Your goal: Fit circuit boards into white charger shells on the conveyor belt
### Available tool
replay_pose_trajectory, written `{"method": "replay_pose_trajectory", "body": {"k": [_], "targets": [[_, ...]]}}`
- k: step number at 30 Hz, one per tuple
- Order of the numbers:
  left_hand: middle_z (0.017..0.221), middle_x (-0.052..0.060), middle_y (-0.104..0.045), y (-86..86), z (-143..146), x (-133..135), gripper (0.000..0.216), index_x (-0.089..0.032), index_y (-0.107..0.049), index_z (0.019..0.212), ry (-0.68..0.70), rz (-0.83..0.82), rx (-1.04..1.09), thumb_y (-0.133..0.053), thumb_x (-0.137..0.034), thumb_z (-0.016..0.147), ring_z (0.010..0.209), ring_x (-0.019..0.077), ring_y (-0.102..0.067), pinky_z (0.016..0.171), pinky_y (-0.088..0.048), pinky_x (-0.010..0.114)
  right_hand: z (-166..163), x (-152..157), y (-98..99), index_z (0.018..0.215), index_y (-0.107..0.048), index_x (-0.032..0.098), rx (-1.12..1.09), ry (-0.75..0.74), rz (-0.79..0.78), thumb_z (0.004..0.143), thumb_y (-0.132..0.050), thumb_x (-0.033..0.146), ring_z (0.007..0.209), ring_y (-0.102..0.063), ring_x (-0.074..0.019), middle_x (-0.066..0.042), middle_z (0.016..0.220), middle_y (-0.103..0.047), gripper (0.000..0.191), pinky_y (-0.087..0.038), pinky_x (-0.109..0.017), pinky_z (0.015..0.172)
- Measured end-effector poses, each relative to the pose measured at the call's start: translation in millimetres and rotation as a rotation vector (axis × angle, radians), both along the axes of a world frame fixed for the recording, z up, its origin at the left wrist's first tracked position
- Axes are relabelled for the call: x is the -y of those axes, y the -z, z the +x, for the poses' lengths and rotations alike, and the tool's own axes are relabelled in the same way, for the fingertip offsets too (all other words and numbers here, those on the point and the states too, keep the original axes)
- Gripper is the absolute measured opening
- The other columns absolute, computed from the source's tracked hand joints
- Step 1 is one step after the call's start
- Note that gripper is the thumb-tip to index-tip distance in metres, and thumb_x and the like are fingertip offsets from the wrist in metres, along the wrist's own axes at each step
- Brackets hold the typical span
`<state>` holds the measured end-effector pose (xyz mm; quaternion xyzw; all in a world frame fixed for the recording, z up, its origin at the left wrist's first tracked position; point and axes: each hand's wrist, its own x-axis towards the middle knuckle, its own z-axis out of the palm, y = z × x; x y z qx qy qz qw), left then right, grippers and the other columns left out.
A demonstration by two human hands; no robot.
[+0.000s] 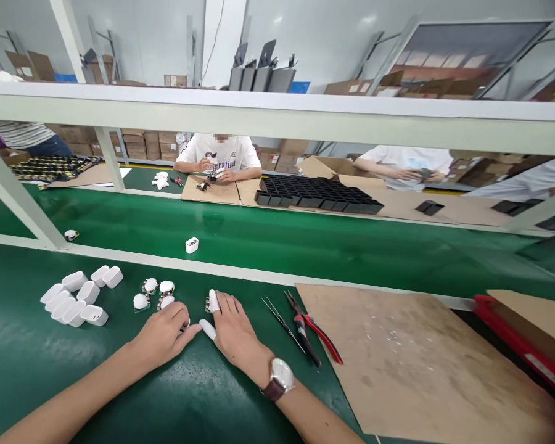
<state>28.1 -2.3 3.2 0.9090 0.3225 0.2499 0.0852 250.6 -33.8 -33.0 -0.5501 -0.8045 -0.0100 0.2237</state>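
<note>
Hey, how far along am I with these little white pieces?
Looks early. One white shell sits out on the belt, seemingly finished. The left hand and right hand meet over a small part. A pile of shells and four round parts lie beside them, untouched, as do the pliers.

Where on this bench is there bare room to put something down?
The cardboard sheet, right of the pliers, is mostly bare. So is the green mat on the near side of the white shells. It is crowded between those shells and the right hand.
</note>
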Motion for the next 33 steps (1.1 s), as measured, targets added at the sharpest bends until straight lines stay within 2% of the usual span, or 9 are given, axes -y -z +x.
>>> {"method": "replay_pose_trajectory", "body": {"k": [4, 8, 9, 11, 14, 17, 20, 26, 33], "targets": [[0.104, 0.008, -0.068, 6.5, -8, 6, 0.028, -0.020, -0.057, 0.100, 0.034, -0.052, 0.059, -0.069, -0.045, 0.099, 0.087, 0.0239, -0.069, 0.075, -0.059, 0.038, 22, 4, -10.7, 0.158, -0.039, 0.020, -0.145, -0.099, -0.114, 0.105, -0.054, 0.025, 0.141, -0.049, -0.0328, -0.017, 0.152, -0.053, 0.055, -0.049, -0.056, 0.115], [0.126, 0.012, -0.065, 1.9, -17, 11, 0.045, -0.023, -0.056, 0.119, 0.033, -0.183, 0.110, -0.081, -0.044, 0.089, 0.110, 0.0290, -0.070, 0.088, -0.061, 0.041, 36, 3, -19.3, 0.168, -0.014, 0.024, -0.253, -0.127, -0.167, 0.100, -0.060, 0.021, 0.144, -0.047, -0.0296, -0.017, 0.157, -0.046, 0.082, -0.048, -0.052, 0.118], [0.133, 0.013, -0.063, 0.7, -19, 11, 0.052, -0.023, -0.055, 0.127, 0.035, -0.221, 0.119, -0.083, -0.042, 0.087, 0.117, 0.0305, -0.068, 0.093, -0.061, 0.042, 37, 1, -19.8, 0.168, -0.016, 0.023, -0.260, -0.124, -0.161, 0.099, -0.060, 0.020, 0.142, -0.049, -0.0299, -0.017, 0.154, -0.048, 0.082, -0.050, -0.053, 0.116], [0.144, 0.014, -0.059, -0.1, -24, 11, 0.067, -0.026, -0.049, 0.143, 0.055, -0.300, 0.125, -0.083, -0.035, 0.086, 0.127, 0.0319, -0.065, 0.101, -0.059, 0.043, 37, -4, -19.6, 0.160, -0.035, 0.020, -0.245, -0.130, -0.128, 0.098, -0.058, 0.015, 0.131, -0.056, -0.0309, -0.016, 0.140, -0.059, 0.066, -0.054, -0.055, 0.110], [0.148, 0.013, -0.060, 5.3, -28, 8, 0.071, -0.029, -0.042, 0.154, 0.072, -0.417, 0.117, -0.076, -0.027, 0.092, 0.128, 0.0301, -0.067, 0.101, -0.061, 0.041, 33, -8, -20.3, 0.137, -0.057, 0.019, -0.227, -0.144, -0.083, 0.098, -0.055, 0.012, 0.112, -0.063, -0.0300, -0.012, 0.117, -0.068, 0.040, -0.059, -0.054, 0.099], [0.142, 0.010, -0.066, 15.9, -28, 7, 0.069, -0.032, -0.039, 0.156, 0.029, -0.457, 0.133, -0.073, -0.028, 0.096, 0.126, 0.0289, -0.069, 0.101, -0.062, 0.043, 24, 0, -27.1, 0.137, -0.055, 0.022, -0.320, -0.145, -0.002, 0.098, -0.056, 0.012, 0.110, -0.064, -0.0285, -0.012, 0.116, -0.068, 0.040, -0.061, -0.051, 0.095], [0.143, 0.009, -0.066, 24.0, -25, 9, 0.076, -0.033, -0.034, 0.159, 0.018, -0.404, 0.188, -0.074, -0.028, 0.096, 0.130, 0.0285, -0.067, 0.106, -0.060, 0.046, 14, 18, -37.9, 0.144, -0.049, 0.026, -0.417, -0.223, 0.074, 0.097, -0.058, 0.011, 0.115, -0.063, -0.0285, -0.013, 0.122, -0.065, 0.050, -0.060, -0.051, 0.097], [0.144, 0.012, -0.065, 25.3, -19, 13, 0.079, -0.034, -0.026, 0.163, 0.050, -0.292, 0.225, -0.071, -0.024, 0.099, 0.132, 0.0297, -0.065, 0.109, -0.059, 0.050, 1, 35, -45.7, 0.147, -0.047, 0.029, -0.286, -0.278, 0.147, 0.097, -0.062, 0.011, 0.113, -0.065, -0.0322, -0.014, 0.123, -0.064, 0.055, -0.063, -0.052, 0.091], [0.143, 0.012, -0.062, 24.2, -18, 14, 0.074, -0.032, -0.025, 0.164, 0.077, -0.280, 0.203, -0.065, -0.022, 0.102, 0.136, 0.0293, -0.059, 0.114, -0.055, 0.051, -1, 36, -41.0, 0.146, -0.045, 0.022, -0.234, -0.250, 0.113, 0.099, -0.059, 0.011, 0.116, -0.062, -0.0329, -0.016, 0.124, -0.064, 0.050, -0.064, -0.052, 0.091]]}}
